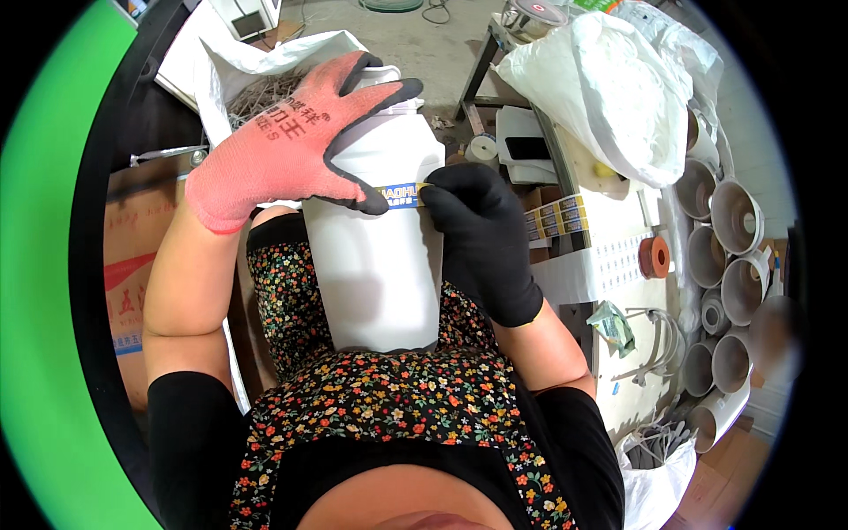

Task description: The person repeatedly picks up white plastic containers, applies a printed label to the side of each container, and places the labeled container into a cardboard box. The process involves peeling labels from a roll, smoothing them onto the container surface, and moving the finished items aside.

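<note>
A large white plastic pipe fitting (375,274) rests on my lap, its far end leaning away from me. My left hand (283,146), in a pink glove with dark fingertips, is closed over its far left side, thumb lying across the front. A small blue and yellow label (402,196) lies across the front of the fitting, just beyond the left thumb. My right hand (481,234), in a black glove, pinches the label's right end between thumb and forefinger against the fitting's right side.
On the bench at right are label sheets (558,218), an orange-brown tape roll (654,257), a green packet (611,327) and a white plastic bag (601,97). Grey pipe fittings (740,216) are stacked beyond. A cardboard box (132,256) stands at left.
</note>
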{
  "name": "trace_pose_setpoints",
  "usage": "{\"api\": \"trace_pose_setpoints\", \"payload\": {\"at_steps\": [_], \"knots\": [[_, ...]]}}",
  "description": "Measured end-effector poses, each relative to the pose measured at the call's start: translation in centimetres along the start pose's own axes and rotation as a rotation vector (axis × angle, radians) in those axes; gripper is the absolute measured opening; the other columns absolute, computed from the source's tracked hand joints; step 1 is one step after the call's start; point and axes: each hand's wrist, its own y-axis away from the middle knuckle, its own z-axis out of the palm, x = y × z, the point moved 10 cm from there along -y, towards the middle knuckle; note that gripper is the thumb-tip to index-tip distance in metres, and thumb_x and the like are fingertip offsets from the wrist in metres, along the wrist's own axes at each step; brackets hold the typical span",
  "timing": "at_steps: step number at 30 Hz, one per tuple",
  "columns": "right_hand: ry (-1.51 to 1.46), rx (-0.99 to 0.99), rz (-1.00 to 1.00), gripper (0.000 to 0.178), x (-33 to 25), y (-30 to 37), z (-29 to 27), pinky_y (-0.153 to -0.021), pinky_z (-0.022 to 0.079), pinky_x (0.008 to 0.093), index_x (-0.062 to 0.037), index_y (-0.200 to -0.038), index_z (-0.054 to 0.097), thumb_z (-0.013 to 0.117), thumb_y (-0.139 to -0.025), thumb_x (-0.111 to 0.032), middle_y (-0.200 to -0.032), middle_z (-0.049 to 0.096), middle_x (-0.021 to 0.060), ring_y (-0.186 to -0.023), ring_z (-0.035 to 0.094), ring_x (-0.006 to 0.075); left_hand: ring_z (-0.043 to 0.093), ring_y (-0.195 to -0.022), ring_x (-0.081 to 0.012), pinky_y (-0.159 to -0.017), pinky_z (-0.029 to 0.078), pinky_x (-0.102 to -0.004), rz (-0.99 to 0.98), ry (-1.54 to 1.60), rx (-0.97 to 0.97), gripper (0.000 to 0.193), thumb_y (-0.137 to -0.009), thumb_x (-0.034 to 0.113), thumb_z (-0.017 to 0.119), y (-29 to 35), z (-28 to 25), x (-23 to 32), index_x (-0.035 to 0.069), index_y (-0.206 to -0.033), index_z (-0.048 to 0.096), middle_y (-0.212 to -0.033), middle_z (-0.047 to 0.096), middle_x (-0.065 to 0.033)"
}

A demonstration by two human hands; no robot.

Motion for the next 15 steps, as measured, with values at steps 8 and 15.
{"api": "trace_pose_setpoints", "payload": {"at_steps": [8, 15], "knots": [[-0.077, 0.125, -0.197, 0.033, -0.2, -1.2, -9.6, -0.077, 0.048, 0.0264, -0.0034, -0.114, 0.052, 0.064, -0.083, -0.001, -0.095, 0.059, 0.0042, -0.090, 0.058, 0.0130, 0.050, -0.122, -0.0267, -0.102, 0.039, -0.0356, 0.027, 0.790, 0.527, 0.078, -0.066, 0.020, 0.071, 2.1, -8.5, 0.4, 0.001, -0.137, 0.045, -0.132, 0.051, -0.0143], [0.495, 0.316, -0.599, 0.045, -5.3, 4.6, -7.0, -0.075, 0.051, 0.0386, -0.0046, -0.119, 0.058, 0.072, -0.082, -0.026, -0.099, 0.063, 0.0181, -0.088, 0.063, 0.0329, 0.051, -0.121, -0.0308, -0.103, 0.041, -0.0410, -0.210, 0.675, 0.426, 0.067, -0.093, 0.045, 0.051, -0.8, -7.9, -1.8, -0.003, -0.138, 0.040, -0.137, 0.047, -0.0187]]}}
